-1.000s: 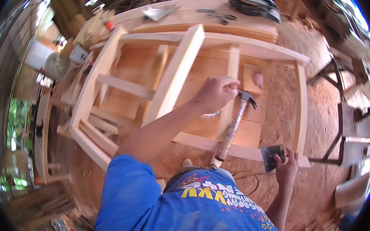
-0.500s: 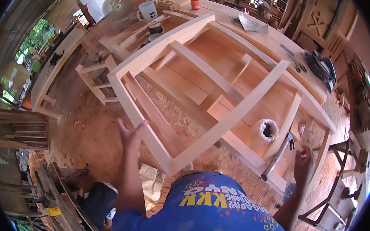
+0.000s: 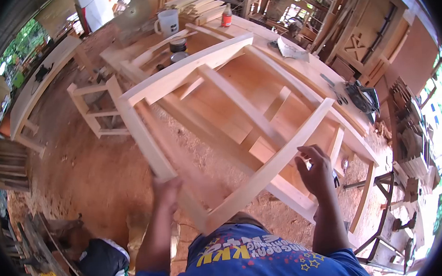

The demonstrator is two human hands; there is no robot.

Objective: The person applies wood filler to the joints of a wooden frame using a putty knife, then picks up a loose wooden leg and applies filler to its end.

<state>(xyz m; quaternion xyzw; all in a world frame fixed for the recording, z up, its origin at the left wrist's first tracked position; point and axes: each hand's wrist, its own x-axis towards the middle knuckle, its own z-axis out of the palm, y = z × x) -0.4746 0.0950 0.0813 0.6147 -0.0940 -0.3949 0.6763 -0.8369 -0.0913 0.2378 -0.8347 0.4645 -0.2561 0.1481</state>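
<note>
Far left, low down, a second person in a dark top is crouched on the sawdust floor, well apart from the work. Above, a long pale bench runs along the open side of the shed. Just right of it a small wooden stool frame stands on the floor.

Left hand: raised to the near end of the left rail of the wooden frame and in contact with it. The hand is blurred; I cannot tell whether the fingers are wrapped round the rail or only pressed against it.

The wooden frame is a large open assembly of pale planed timber with several cross rails. It is tilted, with its near corner low in front of the person's blue T-shirt. Its far end lies against the workbench.

On the workbench, behind the frame's far rail: a white mug, a dark tin just below it, and a small red-capped bottle to the right, beside a stack of offcuts.

Right hand: back of the hand to the camera. The fingers are curled and hooked onto the near edge of the frame's right rail, closed on it rather than spread.

Further right on the workbench lie a pair of scissors and, just beyond, a dark power tool. A dark metal stand is on the floor at lower right.
</note>
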